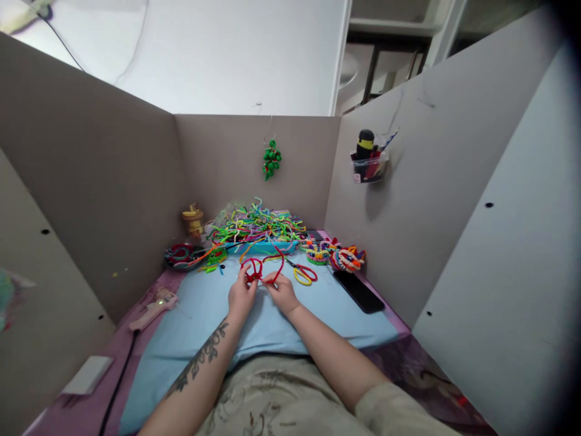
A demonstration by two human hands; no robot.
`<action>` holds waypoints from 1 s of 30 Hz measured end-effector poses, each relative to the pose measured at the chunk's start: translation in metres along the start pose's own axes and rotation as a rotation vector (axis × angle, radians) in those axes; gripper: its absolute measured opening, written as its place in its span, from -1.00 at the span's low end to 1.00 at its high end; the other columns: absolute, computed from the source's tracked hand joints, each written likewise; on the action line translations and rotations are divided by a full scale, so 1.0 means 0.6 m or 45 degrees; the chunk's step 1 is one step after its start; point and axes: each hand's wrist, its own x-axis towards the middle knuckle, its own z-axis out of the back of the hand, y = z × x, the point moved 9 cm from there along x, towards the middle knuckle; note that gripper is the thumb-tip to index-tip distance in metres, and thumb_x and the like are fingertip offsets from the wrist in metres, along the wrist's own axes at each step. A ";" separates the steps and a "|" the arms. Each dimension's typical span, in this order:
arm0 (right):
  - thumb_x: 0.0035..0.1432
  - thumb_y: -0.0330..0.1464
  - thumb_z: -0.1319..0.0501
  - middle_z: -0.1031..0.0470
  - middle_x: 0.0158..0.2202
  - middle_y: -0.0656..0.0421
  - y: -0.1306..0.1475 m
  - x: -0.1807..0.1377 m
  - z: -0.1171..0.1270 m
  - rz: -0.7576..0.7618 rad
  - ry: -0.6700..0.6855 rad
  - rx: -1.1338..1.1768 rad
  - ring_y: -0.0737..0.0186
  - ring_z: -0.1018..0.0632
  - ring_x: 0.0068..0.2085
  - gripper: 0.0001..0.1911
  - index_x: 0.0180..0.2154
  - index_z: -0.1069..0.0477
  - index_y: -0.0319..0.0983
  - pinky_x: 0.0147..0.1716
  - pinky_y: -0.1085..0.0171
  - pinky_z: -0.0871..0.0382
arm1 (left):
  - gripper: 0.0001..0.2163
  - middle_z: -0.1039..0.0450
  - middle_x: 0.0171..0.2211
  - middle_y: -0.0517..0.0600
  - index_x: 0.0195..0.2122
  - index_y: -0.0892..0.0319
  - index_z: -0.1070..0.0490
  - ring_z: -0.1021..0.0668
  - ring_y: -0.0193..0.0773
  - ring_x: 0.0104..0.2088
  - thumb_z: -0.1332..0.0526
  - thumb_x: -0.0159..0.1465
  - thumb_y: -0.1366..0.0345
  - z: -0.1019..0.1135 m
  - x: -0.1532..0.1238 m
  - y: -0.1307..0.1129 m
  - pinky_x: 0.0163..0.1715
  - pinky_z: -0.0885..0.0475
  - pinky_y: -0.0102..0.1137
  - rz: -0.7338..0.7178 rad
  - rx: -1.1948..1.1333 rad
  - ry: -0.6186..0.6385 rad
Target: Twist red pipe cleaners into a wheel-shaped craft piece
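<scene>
My left hand (242, 295) pinches a small red frame bent from pipe cleaners (256, 264), its loops standing up above the fingers. Close beside it, my right hand (281, 293) has its fingertips closed on a red pipe cleaner (282, 259) that arches up and back over the cloth. Whether that strand joins the frame is too small to tell. Both hands are above a light blue cloth (272, 327). Just beyond the right hand lie scissors (308, 275) with red and yellow handles.
A blue tray (276, 247) heaped with colourful pipe cleaners (258, 224) stands at the back. Right of it are braided pieces (347, 259) and a black phone (361, 292). A corded pink glue gun (153, 311) and white box (88, 374) lie left. Grey panels enclose three sides.
</scene>
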 end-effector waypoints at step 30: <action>-0.03 -0.42 -0.20 -0.20 0.08 0.01 -0.052 -0.004 0.017 -0.399 -0.155 -0.011 0.07 -0.35 0.03 -0.86 -0.32 -0.39 -0.20 -0.11 0.11 -0.35 | -0.86 -0.49 -0.44 -0.03 -0.38 0.22 -0.40 -0.52 -0.25 -0.40 -0.22 0.00 0.34 -0.052 0.011 0.003 -0.36 -0.43 -0.37 0.005 -0.662 0.260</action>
